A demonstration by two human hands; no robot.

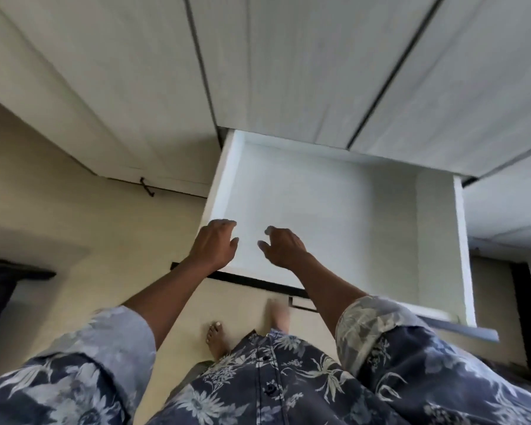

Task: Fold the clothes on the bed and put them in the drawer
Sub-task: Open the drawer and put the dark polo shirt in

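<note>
Left hand (pixel 216 243) and right hand (pixel 284 247): both hold nothing, fingers loosely curled, palms down, near each other. Both hover over the near-left corner of the drawer (pixel 350 216), the left hand closest to its left wall. Drawer stands pulled out, long axis left–right, mostly right and far of the hands. Interior: smooth, white, boxy. Clothes: none in view. Beyond, pale wood-grain doors (pixel 288 56).

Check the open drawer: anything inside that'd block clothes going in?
Nothing visible does. The drawer is pulled out and its floor shows bare; only the left hand and right hand are over its near left part, holding nothing. No clothes in view.
</note>
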